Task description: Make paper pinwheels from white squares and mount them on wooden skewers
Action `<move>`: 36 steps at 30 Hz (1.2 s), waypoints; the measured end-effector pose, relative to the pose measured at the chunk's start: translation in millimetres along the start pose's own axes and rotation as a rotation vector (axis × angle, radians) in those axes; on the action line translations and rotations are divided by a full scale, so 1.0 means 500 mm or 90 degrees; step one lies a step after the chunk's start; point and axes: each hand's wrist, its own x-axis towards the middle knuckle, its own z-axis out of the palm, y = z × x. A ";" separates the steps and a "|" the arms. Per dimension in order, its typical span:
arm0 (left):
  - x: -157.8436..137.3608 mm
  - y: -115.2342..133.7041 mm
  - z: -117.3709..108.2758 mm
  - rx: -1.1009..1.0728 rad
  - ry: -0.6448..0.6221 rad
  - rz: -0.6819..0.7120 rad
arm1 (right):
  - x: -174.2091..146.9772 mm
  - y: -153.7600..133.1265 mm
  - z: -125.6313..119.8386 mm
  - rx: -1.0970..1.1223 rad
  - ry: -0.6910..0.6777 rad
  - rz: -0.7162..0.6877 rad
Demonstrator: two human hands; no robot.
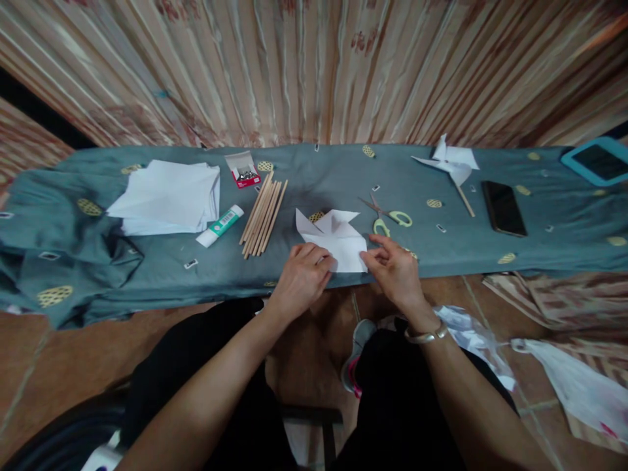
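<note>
A white paper pinwheel blade (346,243), cut and partly folded, lies at the front edge of the cloth-covered table. My left hand (305,271) is closed on its lower left part, fingers curled over the paper. On the right edge, my right hand (392,265) pinches the paper between thumb and fingertips. Just beyond my right hand lie scissors (383,216) with pale green handles, blades spread. To the left of the paper is a bundle of wooden sticks (262,219). Farther right rests a pinwheel (451,165) on a stick.
At the left are a stack of white paper (167,196), a glue stick (220,226) and a red box of metal pins (244,171). A black phone (504,208) and a blue-framed device (596,161) lie on the right. A curtain (314,72) hangs behind the table.
</note>
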 end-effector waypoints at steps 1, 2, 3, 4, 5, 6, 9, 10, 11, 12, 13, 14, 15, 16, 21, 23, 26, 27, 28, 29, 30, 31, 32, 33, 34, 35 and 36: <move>-0.001 -0.006 -0.001 0.008 0.001 -0.003 | -0.005 -0.003 -0.003 -0.003 -0.017 -0.001; -0.002 -0.011 -0.002 0.016 0.000 -0.004 | -0.011 -0.006 -0.006 -0.007 -0.037 -0.002; -0.005 -0.015 -0.004 0.022 -0.002 -0.004 | -0.016 -0.008 -0.010 -0.014 -0.058 -0.002; -0.007 -0.019 -0.006 0.028 -0.005 -0.004 | -0.021 -0.011 -0.015 -0.026 -0.077 -0.002; -0.010 -0.021 -0.009 0.033 -0.008 -0.003 | -0.024 -0.013 -0.020 -0.044 -0.087 -0.004; -0.012 -0.022 -0.010 0.037 -0.010 -0.003 | -0.026 -0.014 -0.026 -0.068 -0.086 -0.009; -0.014 -0.018 -0.012 0.035 -0.008 -0.004 | -0.026 -0.013 -0.043 -0.127 -0.029 -0.043; -0.012 -0.016 -0.011 0.030 -0.010 -0.002 | -0.024 -0.012 -0.047 -0.130 -0.006 -0.066; -0.010 -0.013 -0.009 0.024 -0.015 -0.001 | -0.021 -0.011 -0.049 -0.125 0.012 -0.099; -0.008 -0.010 -0.007 0.019 -0.021 0.000 | -0.019 -0.011 -0.050 -0.117 0.017 -0.140; -0.005 -0.008 -0.004 0.015 -0.027 0.000 | -0.017 -0.012 -0.049 -0.109 0.011 -0.186; -0.002 -0.006 -0.001 0.012 -0.031 0.001 | -0.015 -0.013 -0.046 -0.103 -0.004 -0.231; 0.001 -0.005 0.002 0.008 -0.033 0.000 | -0.014 -0.015 -0.043 -0.100 -0.024 -0.271; 0.003 -0.005 0.004 0.003 -0.032 -0.001 | -0.014 -0.017 -0.039 -0.099 -0.044 -0.302; 0.003 -0.006 0.005 -0.020 -0.021 -0.007 | -0.010 -0.020 -0.029 -0.081 -0.068 -0.328; 0.000 -0.007 0.003 -0.034 -0.018 -0.020 | -0.008 -0.020 -0.029 -0.065 -0.069 -0.320; -0.004 -0.010 0.002 -0.066 -0.019 -0.043 | -0.004 -0.022 -0.027 -0.037 -0.096 -0.310; -0.005 -0.011 0.002 -0.077 -0.018 -0.049 | -0.003 -0.024 -0.026 -0.028 -0.111 -0.306; -0.005 -0.012 0.003 -0.088 -0.016 -0.055 | -0.002 -0.026 -0.024 -0.019 -0.124 -0.302; -0.005 -0.013 0.003 -0.099 -0.014 -0.061 | 0.000 -0.028 -0.023 -0.010 -0.133 -0.294; -0.005 -0.014 0.003 -0.110 -0.011 -0.067 | 0.001 -0.030 -0.023 -0.002 -0.140 -0.286; -0.004 -0.015 0.003 -0.120 -0.007 -0.071 | 0.003 -0.031 -0.024 0.004 -0.145 -0.275; -0.003 -0.016 0.003 -0.129 -0.004 -0.076 | 0.005 -0.031 -0.025 0.009 -0.150 -0.262; -0.003 -0.017 0.002 -0.137 -0.003 -0.080 | 0.007 -0.030 -0.027 0.013 -0.156 -0.251; -0.002 -0.018 0.001 -0.143 -0.002 -0.083 | 0.009 -0.030 -0.029 0.016 -0.164 -0.243; -0.002 -0.019 0.000 -0.147 -0.003 -0.086 | 0.011 -0.029 -0.031 0.016 -0.176 -0.240; -0.001 -0.020 -0.001 -0.149 -0.005 -0.088 | 0.013 -0.029 -0.032 0.016 -0.184 -0.240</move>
